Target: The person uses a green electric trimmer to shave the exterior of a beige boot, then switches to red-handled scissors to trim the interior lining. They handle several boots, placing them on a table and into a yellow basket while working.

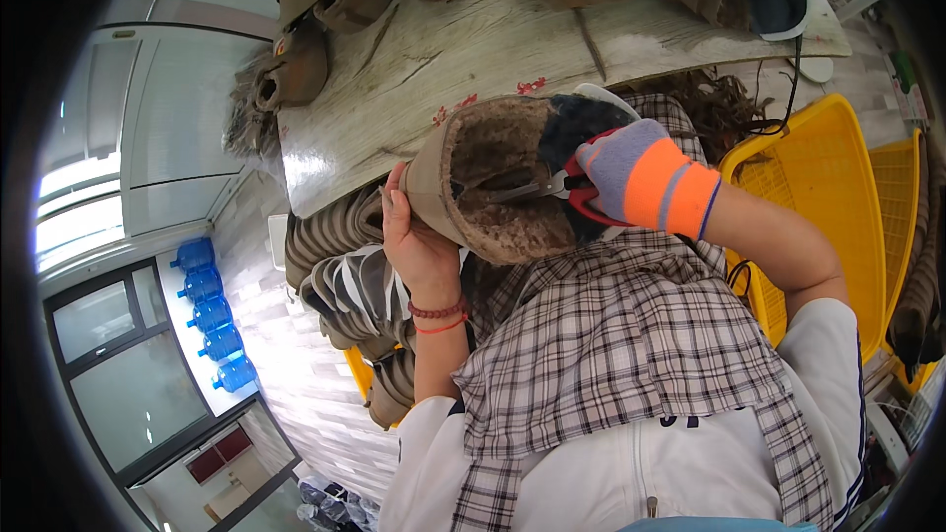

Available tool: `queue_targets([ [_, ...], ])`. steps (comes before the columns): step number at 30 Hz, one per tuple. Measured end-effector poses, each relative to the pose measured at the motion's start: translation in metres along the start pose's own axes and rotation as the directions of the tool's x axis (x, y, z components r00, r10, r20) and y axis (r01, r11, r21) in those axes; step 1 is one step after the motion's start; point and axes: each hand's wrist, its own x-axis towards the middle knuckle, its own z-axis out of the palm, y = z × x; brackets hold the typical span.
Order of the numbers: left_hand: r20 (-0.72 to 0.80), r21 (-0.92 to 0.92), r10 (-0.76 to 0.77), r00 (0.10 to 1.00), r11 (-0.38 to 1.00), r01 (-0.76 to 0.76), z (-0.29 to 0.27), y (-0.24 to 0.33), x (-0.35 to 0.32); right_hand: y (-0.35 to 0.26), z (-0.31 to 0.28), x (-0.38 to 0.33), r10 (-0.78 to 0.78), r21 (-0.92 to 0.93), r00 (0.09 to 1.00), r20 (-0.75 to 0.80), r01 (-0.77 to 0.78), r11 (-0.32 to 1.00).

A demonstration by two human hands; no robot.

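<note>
My left hand (414,236) grips the tan outer side of a fleece-lined boot (493,182), holding it with its opening toward me above my lap. My right hand (631,172), in a grey and orange glove, holds red-handled scissors (552,187) whose blades reach into the brown fleece lining. A plaid cloth (631,335) covers my lap under the boot.
A pale wooden table (473,49) lies ahead with several tan boots (305,49) along its far side. Stacked boot pieces (345,276) sit to my left. Yellow plastic crates (838,177) stand at my right. Blue water jugs (212,315) line the floor at left.
</note>
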Motion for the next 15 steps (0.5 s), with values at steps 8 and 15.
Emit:
queue_targets([
  [8,0.009,-0.023,-0.045,0.999,0.999,0.045,-0.003,0.000,0.000,0.000,-0.010,-0.003,0.012,0.077,0.987,-0.159,0.000,0.997],
  [15,-0.010,-0.064,-0.137,0.991,0.989,0.136,0.012,0.005,-0.008,-0.009,-0.004,0.012,0.033,0.004,0.998,-0.053,-0.033,0.999],
])
